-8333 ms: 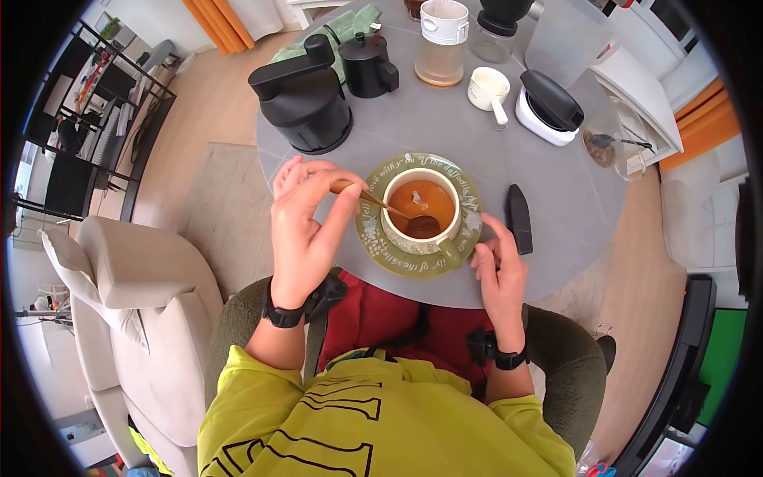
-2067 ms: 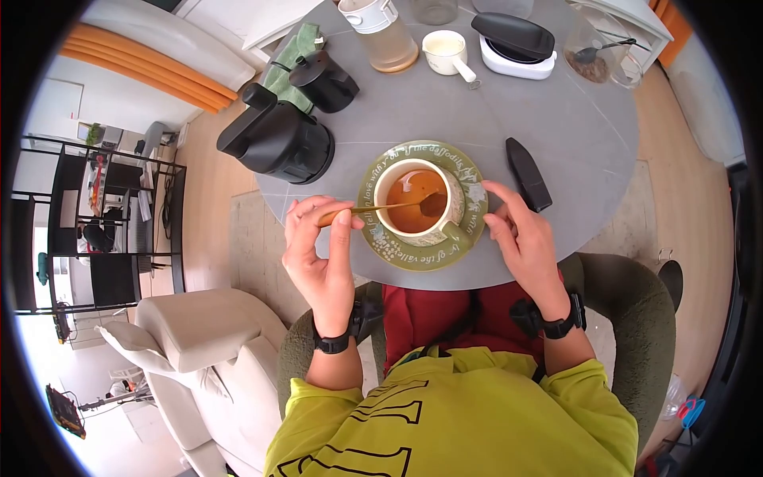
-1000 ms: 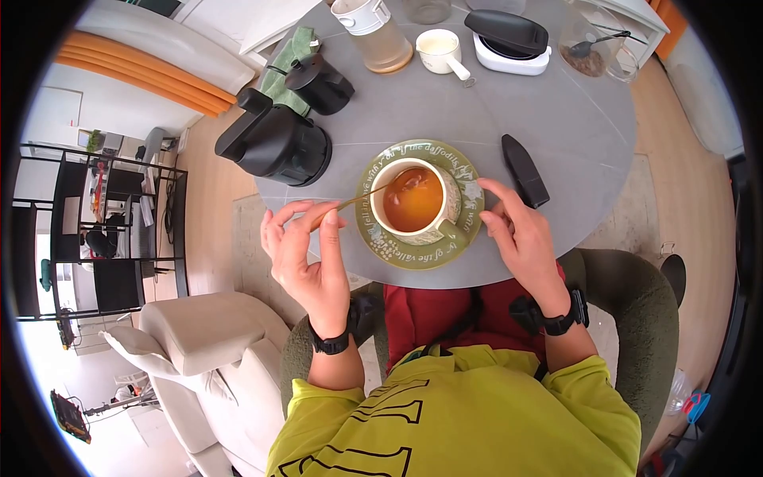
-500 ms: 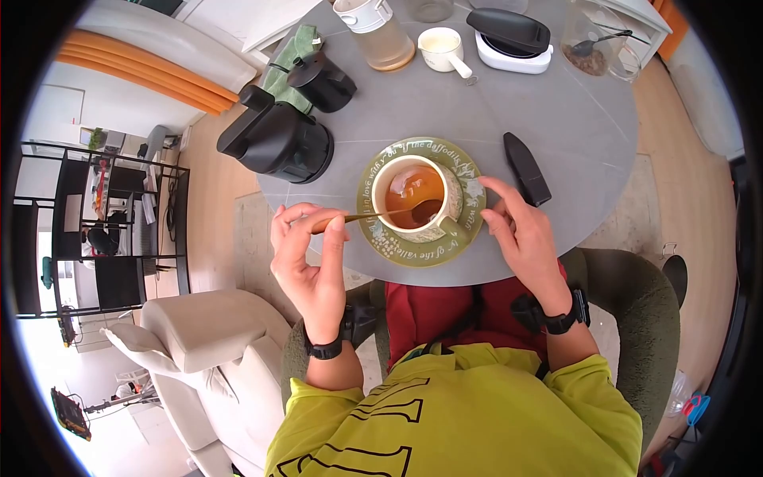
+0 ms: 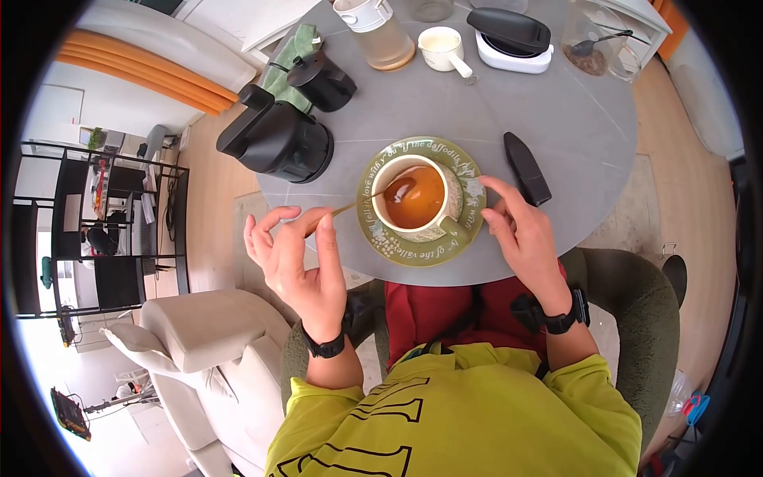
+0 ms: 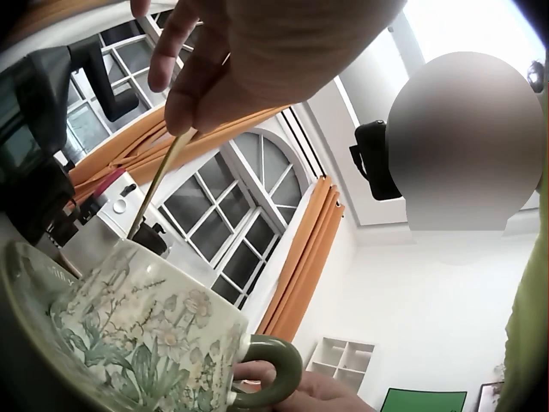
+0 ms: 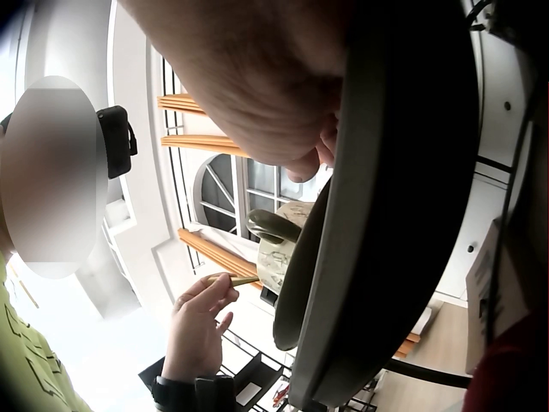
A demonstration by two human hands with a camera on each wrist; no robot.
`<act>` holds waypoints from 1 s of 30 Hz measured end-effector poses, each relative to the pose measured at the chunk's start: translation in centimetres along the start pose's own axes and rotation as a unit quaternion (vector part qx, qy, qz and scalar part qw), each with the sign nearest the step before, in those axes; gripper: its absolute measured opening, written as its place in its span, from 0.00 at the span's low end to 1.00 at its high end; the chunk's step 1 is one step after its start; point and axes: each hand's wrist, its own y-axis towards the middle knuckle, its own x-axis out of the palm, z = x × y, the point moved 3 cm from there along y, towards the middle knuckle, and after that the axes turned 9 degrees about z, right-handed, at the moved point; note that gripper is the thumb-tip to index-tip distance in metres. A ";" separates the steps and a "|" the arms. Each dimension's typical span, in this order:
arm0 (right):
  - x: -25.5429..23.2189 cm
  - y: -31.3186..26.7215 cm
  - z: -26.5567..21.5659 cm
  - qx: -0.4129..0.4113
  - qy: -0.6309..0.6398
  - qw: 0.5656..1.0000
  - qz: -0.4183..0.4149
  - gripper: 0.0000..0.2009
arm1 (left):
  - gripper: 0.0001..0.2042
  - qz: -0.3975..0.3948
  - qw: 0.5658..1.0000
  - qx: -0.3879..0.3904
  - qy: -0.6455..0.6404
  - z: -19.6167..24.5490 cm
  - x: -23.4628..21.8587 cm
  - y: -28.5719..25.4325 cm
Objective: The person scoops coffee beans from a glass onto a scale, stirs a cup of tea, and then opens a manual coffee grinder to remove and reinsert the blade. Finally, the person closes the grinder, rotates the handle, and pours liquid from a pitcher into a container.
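A floral cup [image 5: 433, 235] of amber tea [image 5: 423, 205] stands on a green saucer [image 5: 383, 243] with white lettering, its green handle [image 5: 455, 231] toward the lower right. My left hand [image 5: 306, 266], left of the saucer, pinches a slim spoon [image 5: 346, 209] between thumb and fingers. The spoon slants over the cup's left rim; its bowl is at the left side of the tea. In the left wrist view the spoon [image 6: 156, 190] runs down behind the cup's wall [image 6: 150, 335]. My right hand [image 5: 520, 238] rests at the saucer's right edge with relaxed fingers, fingertips right at the rim.
A black sheath-like object [image 5: 525, 171] lies right of the saucer. A black kettle [image 5: 278, 143], black moka pot [image 5: 324, 83] and green cloth [image 5: 296, 89] stand at left. Farther back are a clear jar [image 5: 385, 48], a small white cup [image 5: 442, 49] and a black-lidded white device [image 5: 513, 48].
The left hand has swung left and back repeatedly; since half a second ago it has moved left, drawing the spoon's bowl from the tea's right side to its left. The right hand has stayed put.
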 end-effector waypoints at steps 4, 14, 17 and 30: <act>-0.1 0.0 -0.1 0.004 -0.004 1.000 -0.006 0.18 | 0.02 -0.036 0.997 -0.035 -0.060 -0.2 -0.6 0.0; 0.0 -0.1 0.0 -0.002 -0.009 1.000 -0.002 0.18 | 0.02 -0.038 0.974 -0.114 -0.193 -0.5 1.8 -0.8; -0.1 0.0 -0.2 0.006 -0.017 1.000 0.000 0.18 | 0.03 -0.024 0.985 -0.076 -0.152 -0.3 1.6 -0.7; 0.0 0.0 -0.1 0.007 0.000 1.000 -0.008 0.17 | 0.06 -0.126 0.992 0.005 0.010 -0.4 -1.6 -0.4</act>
